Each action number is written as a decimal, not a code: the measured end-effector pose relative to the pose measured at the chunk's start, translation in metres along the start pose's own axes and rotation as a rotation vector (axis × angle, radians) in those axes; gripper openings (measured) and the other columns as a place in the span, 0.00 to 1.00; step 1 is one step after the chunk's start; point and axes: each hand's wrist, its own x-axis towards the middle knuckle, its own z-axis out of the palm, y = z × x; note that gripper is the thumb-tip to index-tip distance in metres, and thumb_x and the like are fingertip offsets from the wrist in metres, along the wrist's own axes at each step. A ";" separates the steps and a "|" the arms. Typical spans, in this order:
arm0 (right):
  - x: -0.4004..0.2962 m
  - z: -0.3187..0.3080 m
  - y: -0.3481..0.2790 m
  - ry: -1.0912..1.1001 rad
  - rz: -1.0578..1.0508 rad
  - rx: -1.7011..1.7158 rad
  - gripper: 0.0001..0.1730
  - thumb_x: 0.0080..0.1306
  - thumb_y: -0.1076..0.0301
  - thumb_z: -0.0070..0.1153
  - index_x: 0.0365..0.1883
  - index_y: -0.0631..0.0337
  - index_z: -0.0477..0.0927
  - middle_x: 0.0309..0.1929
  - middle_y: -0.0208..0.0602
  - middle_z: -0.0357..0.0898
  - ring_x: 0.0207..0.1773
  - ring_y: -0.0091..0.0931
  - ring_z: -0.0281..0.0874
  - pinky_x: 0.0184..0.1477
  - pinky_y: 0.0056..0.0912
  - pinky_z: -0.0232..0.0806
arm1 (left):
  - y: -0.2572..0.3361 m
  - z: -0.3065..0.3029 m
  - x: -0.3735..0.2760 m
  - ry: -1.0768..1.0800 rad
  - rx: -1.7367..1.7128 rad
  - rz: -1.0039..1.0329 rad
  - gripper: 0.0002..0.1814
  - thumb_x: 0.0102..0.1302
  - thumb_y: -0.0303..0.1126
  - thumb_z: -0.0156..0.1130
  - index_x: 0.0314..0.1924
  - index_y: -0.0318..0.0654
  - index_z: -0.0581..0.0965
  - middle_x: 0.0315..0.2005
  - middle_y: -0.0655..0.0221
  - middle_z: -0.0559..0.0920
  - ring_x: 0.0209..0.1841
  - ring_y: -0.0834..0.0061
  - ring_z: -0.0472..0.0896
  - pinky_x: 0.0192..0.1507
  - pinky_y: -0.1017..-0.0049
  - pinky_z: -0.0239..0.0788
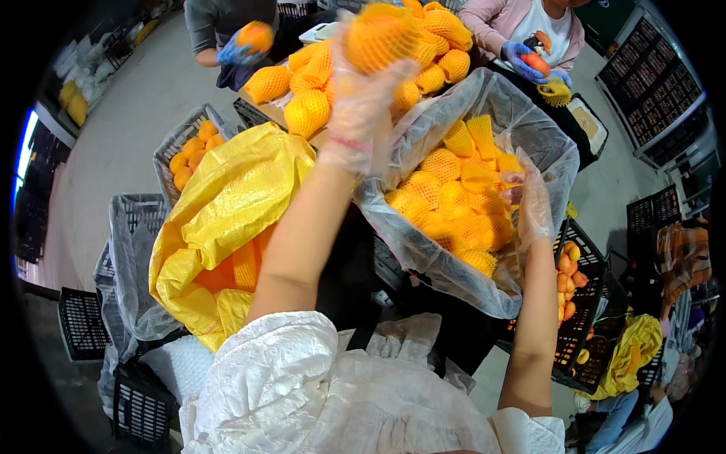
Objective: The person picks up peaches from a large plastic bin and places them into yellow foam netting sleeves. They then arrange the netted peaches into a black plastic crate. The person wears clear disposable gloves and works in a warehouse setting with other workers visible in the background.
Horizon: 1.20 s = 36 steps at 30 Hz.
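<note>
My left hand point(368, 102), in a clear plastic glove, is raised and grips an orange fruit in a foam net point(383, 38); both are blurred. Beneath it lies a heap of fruits in orange foam nets point(306, 112). To the right, my right hand point(533, 196), also gloved, has its fingers apart at the inner right side of a crate with a translucent liner point(405, 235). Inside that crate are more netted fruits point(454, 196), beside my right fingers. Whether those fingers touch a net, I cannot tell.
A yellow woven sack point(227, 187) with orange foam nets inside stands at left, near a basket of orange fruits point(193, 150). Black crates point(578, 306) with reddish fruits are at right. Two people with blue-gloved hands point(235, 51) point(524, 62) hold fruits across from me.
</note>
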 end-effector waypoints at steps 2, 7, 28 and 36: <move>0.003 -0.002 0.006 0.001 0.008 -0.006 0.28 0.78 0.47 0.43 0.68 0.54 0.69 0.33 0.28 0.75 0.24 0.17 0.68 0.29 0.16 0.61 | -0.010 -0.063 0.038 0.060 1.077 0.600 0.41 0.52 0.24 0.75 0.66 0.43 0.67 0.55 0.59 0.73 0.56 0.60 0.76 0.61 0.66 0.71; -0.001 -0.004 0.003 -0.018 -0.005 0.004 0.29 0.77 0.48 0.44 0.67 0.57 0.69 0.34 0.28 0.75 0.26 0.17 0.68 0.30 0.17 0.61 | -0.018 -0.169 0.047 -0.385 1.848 -0.146 0.42 0.51 0.26 0.71 0.68 0.61 0.69 0.58 0.51 0.71 0.63 0.49 0.68 0.67 0.60 0.62; 0.021 -0.028 0.041 -0.003 -0.216 -0.471 0.30 0.76 0.46 0.42 0.66 0.58 0.71 0.49 0.37 0.73 0.45 0.28 0.71 0.48 0.31 0.68 | -0.116 0.021 -0.091 -2.028 1.782 -0.841 0.30 0.54 0.45 0.68 0.57 0.42 0.79 0.54 0.54 0.82 0.57 0.58 0.81 0.55 0.63 0.73; 0.021 -0.020 0.025 -0.004 -0.243 -0.609 0.32 0.73 0.41 0.44 0.60 0.58 0.77 0.57 0.51 0.79 0.60 0.45 0.76 0.64 0.42 0.65 | -0.151 -0.016 -0.112 -2.320 1.640 -0.771 0.31 0.49 0.45 0.71 0.55 0.44 0.81 0.52 0.57 0.83 0.55 0.59 0.82 0.53 0.65 0.74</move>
